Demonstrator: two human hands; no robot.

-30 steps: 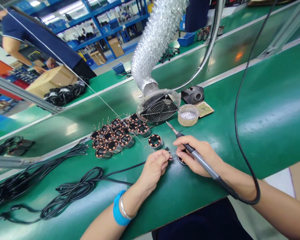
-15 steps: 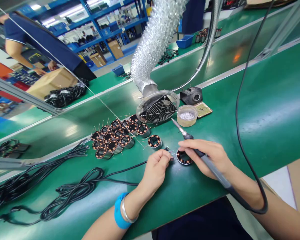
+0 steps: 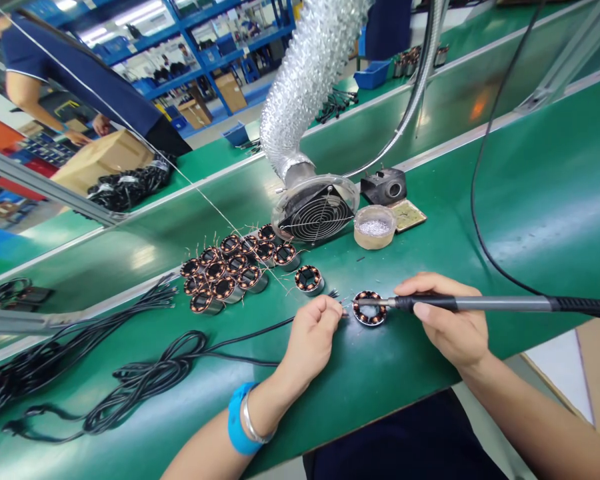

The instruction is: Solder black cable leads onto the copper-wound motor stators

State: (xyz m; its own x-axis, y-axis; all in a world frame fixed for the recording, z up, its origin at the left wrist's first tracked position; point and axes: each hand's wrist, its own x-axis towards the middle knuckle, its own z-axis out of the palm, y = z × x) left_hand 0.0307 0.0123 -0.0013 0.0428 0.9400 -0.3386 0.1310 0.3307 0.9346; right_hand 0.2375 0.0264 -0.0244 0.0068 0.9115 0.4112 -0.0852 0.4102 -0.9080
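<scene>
My right hand (image 3: 447,320) is closed around a soldering iron (image 3: 500,304), held level with its tip pointing left. The tip passes over a ring-shaped motor stator (image 3: 370,320) with copper windings, close to its left rim; whether it touches a wire I cannot tell. Left of that stator, my left hand (image 3: 316,333) pinches the end of a black cable (image 3: 255,332), whose thin leads poke out by the fingertips. The rest of this cable lies coiled on the green bench. Another stator (image 3: 309,280) stands just behind my left hand.
Several stators (image 3: 225,291) stand grouped at the back left. A fume extractor fan (image 3: 320,215) on a silver duct (image 3: 300,100) faces the work. Beside it are a tub (image 3: 374,228), a sponge tray (image 3: 409,216) and an iron holder (image 3: 384,187). Black cables (image 3: 80,340) lie left; a person handles a box (image 3: 105,160) beyond.
My right hand has moved right and turned the soldering iron from pointing up and left to level, bringing its tip down over the stator. My left hand stays nearly still.
</scene>
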